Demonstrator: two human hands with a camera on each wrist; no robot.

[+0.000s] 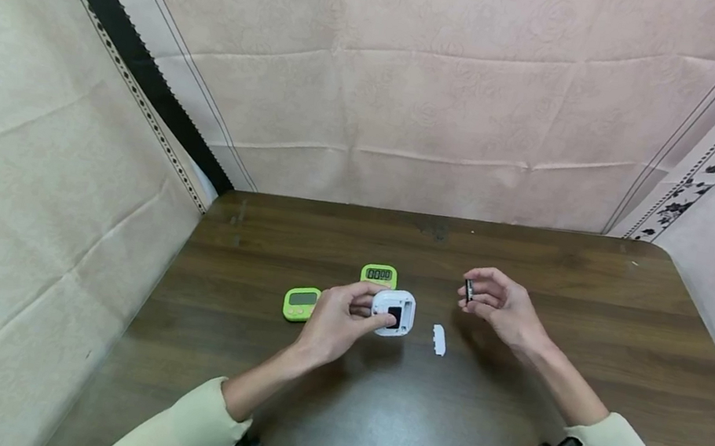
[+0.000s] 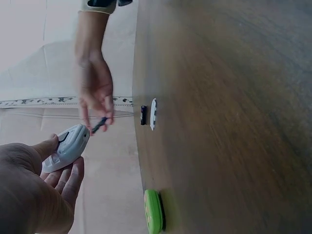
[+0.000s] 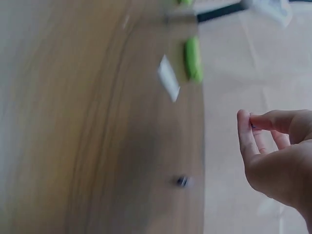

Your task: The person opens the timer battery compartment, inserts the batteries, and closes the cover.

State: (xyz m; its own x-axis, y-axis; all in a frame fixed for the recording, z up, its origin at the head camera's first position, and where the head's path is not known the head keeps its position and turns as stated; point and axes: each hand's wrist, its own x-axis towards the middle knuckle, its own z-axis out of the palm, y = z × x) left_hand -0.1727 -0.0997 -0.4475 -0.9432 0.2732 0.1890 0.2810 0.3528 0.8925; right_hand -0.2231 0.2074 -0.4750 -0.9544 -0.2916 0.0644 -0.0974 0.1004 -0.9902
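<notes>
My left hand (image 1: 340,322) grips a white digital timer (image 1: 405,313) by its edge, thumb on the back, where a dark patch shows. Between the fingertips of my right hand (image 1: 502,306) a small dark battery (image 2: 100,125) is pinched, raised above the table to the right of the timer. In the left wrist view the battery comes close to the timer's edge. On the table between the hands lies a narrow white battery cover (image 1: 439,340). A second battery (image 2: 143,115) rests on the table near that cover in the left wrist view.
Two green digital timers are on the brown wooden table (image 1: 378,434): one timer (image 1: 300,304) left of my left hand, the other timer (image 1: 379,274) just behind the white one. Pale cloth (image 1: 421,107) hangs behind the table's far edge and along both sides.
</notes>
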